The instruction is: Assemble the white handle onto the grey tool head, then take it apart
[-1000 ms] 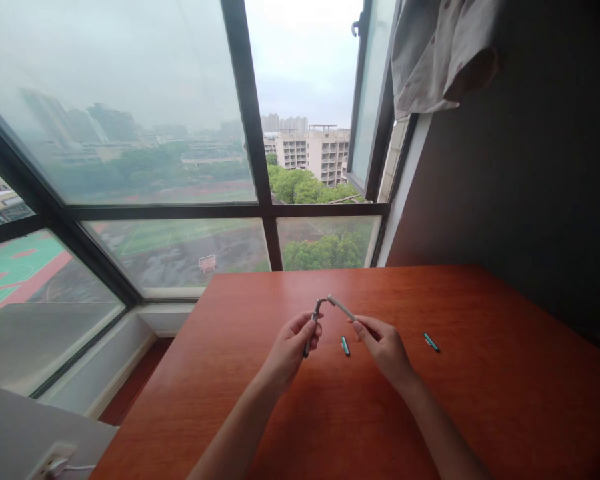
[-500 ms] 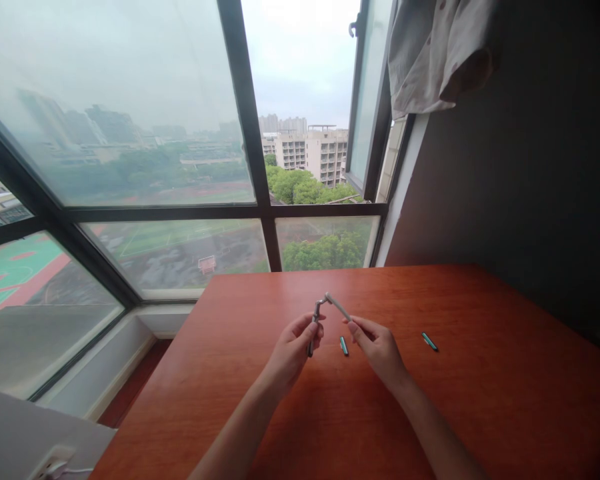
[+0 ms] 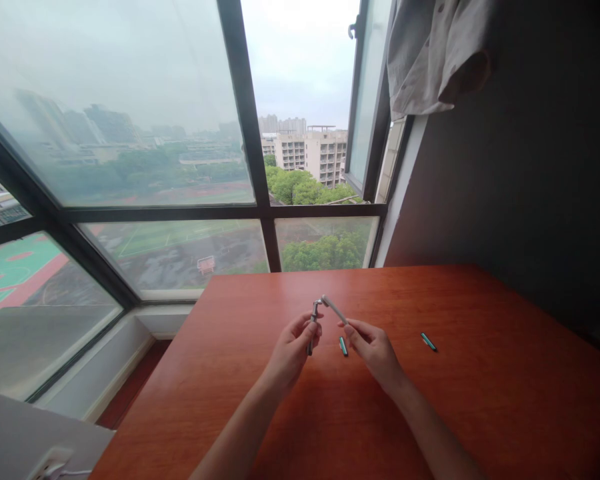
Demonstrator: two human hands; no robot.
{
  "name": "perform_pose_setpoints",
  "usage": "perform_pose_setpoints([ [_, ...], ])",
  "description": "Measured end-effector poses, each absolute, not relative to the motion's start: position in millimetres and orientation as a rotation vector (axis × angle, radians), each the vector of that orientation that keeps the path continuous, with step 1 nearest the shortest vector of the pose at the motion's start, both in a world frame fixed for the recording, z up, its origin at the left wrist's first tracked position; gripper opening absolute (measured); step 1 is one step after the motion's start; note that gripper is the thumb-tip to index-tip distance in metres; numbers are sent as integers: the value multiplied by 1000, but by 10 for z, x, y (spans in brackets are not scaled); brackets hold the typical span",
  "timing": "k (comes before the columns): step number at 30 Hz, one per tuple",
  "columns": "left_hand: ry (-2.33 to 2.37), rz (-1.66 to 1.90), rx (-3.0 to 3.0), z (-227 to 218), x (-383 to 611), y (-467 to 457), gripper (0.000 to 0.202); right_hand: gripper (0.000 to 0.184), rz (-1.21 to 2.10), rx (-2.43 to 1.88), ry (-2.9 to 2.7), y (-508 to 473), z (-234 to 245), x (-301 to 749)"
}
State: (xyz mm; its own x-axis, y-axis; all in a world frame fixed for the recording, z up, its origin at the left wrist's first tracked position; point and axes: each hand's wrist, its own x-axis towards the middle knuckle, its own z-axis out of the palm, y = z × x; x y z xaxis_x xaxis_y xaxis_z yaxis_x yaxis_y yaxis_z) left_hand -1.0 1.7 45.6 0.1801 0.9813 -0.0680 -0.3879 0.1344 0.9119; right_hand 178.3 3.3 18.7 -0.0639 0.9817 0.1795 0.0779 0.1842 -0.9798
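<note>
My left hand (image 3: 297, 343) is closed around a metal razor handle (image 3: 314, 312), held upright with its bent head end at the top. Between the thumb and fingers of my right hand (image 3: 371, 343) is a slim grey stick (image 3: 336, 311), slanting up to the left. The stick's thicker far end meets the top of the razor handle or lies just beside it; I cannot tell which. A teal and black razor cartridge (image 3: 343, 346) lies on the table just left of my right fingers. Farther right lies a second razor cartridge (image 3: 429, 342).
Both hands are above a reddish-brown wooden table (image 3: 220, 373). Behind it stand framed windows (image 3: 180, 213), with one pane (image 3: 370, 100) swung open. A grey garment (image 3: 425, 60) hangs at upper right by a dark wall. A wall socket (image 3: 50, 463) sits at lower left.
The far end of the stick has dipped slightly and shifted left along the top of the razor handle. My right hand has moved a little left. Both cartridges lie where they were.
</note>
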Motion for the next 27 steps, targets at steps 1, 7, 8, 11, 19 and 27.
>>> perform_pose_setpoints([
  [1, 843, 1186, 908, 451, -10, 18, 43, 43, 1097, -1094, -1386, 33, 180, 1781],
  [7, 862, 1207, 937, 430, -15, 23, 42, 43, 1177, -1064, -1351, 26, 180, 1762],
  [8, 866, 1213, 944, 427, -16, 22, 41, 43, 1183, -1067, -1340, 29, 180, 1760],
  [11, 887, 1228, 984, 411, -20, 21, 39, 43, 1236, -1056, -1302, 36, 169, 1758],
  [19, 986, 1268, 1164, 355, -60, 46, 39, 40, 1378, -978, -1271, 27, 191, 1762],
  [27, 1031, 1312, 1203, 396, -48, 32, 38, 41, 1397, -968, -1249, 17, 208, 1767],
])
